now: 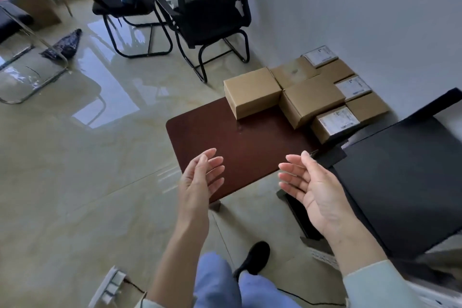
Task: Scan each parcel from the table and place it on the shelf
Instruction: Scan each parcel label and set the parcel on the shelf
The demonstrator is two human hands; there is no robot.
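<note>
Floor [75, 182]: glossy pale tile, filling the left half.
Black surface [405, 182]: dark panel at 3 o'clock, beside the table.
Chairs [207, 15]: two black mesh chairs at 12 o'clock.
Table [237, 147]: low, dark brown, centre; near half bare.
Parcels [307, 92]: brown cardboard boxes clustered on the table's far end at 1 o'clock, touching one another; three show white labels.
Right hand [315, 187]: forearm raised from 5 o'clock, palm turned inward, fingers spread loosely, holding nothing; parcels lie beyond the fingertips, apart.
Left hand [200, 177]: forearm raised from 6 o'clock, palm facing right hand, fingers loosely spread, empty; parcels well apart at 1 o'clock.
</note>
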